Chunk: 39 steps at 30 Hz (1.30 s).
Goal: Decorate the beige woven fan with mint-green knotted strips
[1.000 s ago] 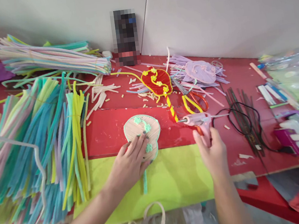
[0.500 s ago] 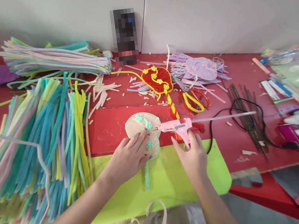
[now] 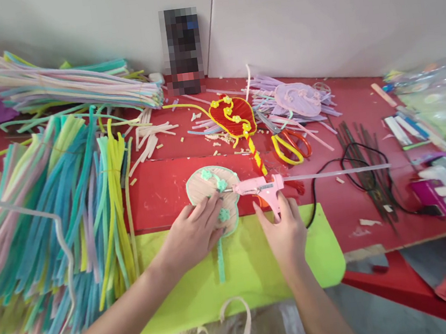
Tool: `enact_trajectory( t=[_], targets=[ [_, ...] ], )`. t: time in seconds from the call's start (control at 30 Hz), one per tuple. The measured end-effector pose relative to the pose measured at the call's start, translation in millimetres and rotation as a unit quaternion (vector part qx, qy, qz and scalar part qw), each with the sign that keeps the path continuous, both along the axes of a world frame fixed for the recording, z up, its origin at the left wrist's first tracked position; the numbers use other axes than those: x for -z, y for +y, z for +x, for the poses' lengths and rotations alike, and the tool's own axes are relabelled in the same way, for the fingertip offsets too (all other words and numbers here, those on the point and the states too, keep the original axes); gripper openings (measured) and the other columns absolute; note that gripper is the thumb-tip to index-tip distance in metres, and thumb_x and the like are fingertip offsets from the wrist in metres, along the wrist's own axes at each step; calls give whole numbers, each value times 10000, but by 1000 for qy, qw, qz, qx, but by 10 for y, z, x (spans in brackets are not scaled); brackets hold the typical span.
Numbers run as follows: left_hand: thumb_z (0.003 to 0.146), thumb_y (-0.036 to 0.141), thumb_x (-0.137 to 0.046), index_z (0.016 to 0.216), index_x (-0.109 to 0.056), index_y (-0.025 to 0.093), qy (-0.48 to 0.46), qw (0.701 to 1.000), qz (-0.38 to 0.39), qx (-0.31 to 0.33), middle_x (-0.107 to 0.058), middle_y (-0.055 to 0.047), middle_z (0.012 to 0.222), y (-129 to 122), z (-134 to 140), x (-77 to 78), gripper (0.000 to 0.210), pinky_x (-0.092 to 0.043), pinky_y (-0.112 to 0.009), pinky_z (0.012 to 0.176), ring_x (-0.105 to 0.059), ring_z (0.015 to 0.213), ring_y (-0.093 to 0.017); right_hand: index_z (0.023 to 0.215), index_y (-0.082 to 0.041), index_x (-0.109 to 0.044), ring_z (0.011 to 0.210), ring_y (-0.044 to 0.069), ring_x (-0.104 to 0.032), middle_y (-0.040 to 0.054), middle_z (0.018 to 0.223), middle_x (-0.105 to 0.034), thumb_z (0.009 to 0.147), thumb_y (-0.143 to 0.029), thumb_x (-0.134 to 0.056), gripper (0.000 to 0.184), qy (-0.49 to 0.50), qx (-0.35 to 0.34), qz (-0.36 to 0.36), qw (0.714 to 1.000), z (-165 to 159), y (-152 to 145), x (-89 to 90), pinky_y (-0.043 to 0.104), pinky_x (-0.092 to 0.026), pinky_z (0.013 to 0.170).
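A pale fan-shaped piece (image 3: 198, 185) with a mint-green edge and several small mint flowers lies in the middle, its green handle (image 3: 220, 262) pointing toward me. Across its lower left part rests my left hand (image 3: 195, 224), fingers stretched out flat on the surface. My right hand (image 3: 283, 230) is wrapped round the grip of a pink hot glue gun (image 3: 255, 185). The gun's metal nozzle meets the fan beside a mint flower, near my left fingertips. From its rear a long clear glue stick (image 3: 337, 173) sticks out to the right.
Bundles of coloured pipe cleaners (image 3: 61, 208) fill the left. Behind the fan lie a red and yellow fan (image 3: 229, 120), scissors (image 3: 287, 145) and a lilac oval piece (image 3: 300, 99). A black cord (image 3: 313, 194) loops right. A lime-green board (image 3: 323, 252) lies under my forearms.
The whole view has shifted slightly. Both hands, the fan and the glue gun keep nearly the same places relative to each other.
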<state>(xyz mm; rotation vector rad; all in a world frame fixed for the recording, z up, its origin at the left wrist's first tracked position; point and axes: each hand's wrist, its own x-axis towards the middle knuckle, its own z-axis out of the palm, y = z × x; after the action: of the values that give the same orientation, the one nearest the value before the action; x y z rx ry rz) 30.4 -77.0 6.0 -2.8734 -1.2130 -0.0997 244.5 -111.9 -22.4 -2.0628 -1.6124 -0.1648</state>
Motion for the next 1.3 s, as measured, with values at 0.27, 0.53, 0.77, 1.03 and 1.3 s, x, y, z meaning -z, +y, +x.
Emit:
enact_trajectory(
  t=[0.27, 0.53, 0.77, 1.03, 1.3],
  targets=[
    [961, 348, -303, 1415, -365, 146, -14, 999, -20, -34, -393, -84, 1464, -48, 33, -37, 500, -344, -426, 1020, -413, 1261, -237, 1228, -146, -531, 792, 235, -621, 121, 914, -604, 848, -457, -550, 491, -23, 9, 9, 1000, -91, -67, -12, 316, -488, 632],
    [955, 339, -308, 1424, -345, 147, -24, 999, -26, -28, -340, -79, 1493, -54, 8, -12, 508, -321, -456, 1035, -391, 1279, -248, 1241, -147, -524, 769, 222, -633, 121, 945, -617, 841, -470, -566, 515, -21, 39, 13, 999, -167, -94, 11, 314, -497, 637],
    [947, 342, -332, 1413, -372, 147, -28, 999, -17, -32, -372, -104, 1474, -66, 16, -12, 506, -355, -434, 998, -414, 1260, -263, 1225, -149, -537, 790, 228, -628, 132, 953, -607, 842, -478, -557, 505, -4, 39, 35, 999, -178, -116, 69, 324, -512, 658],
    [958, 334, -303, 1419, -353, 122, -22, 999, -17, -28, -345, -101, 1489, -87, 12, 20, 510, -400, -383, 901, -417, 1266, -244, 1221, -142, -537, 778, 222, -625, 128, 948, -612, 838, -447, -579, 492, 16, 35, 40, 998, -220, -129, 51, 324, -524, 637],
    [954, 327, -316, 1412, -363, 119, -23, 999, -11, -27, -374, -103, 1472, -89, 11, 29, 506, -377, -386, 937, -416, 1272, -245, 1215, -142, -537, 778, 222, -626, 126, 933, -611, 847, -445, -561, 478, 28, 33, 40, 998, -225, -143, 78, 330, -522, 641]
  ],
)
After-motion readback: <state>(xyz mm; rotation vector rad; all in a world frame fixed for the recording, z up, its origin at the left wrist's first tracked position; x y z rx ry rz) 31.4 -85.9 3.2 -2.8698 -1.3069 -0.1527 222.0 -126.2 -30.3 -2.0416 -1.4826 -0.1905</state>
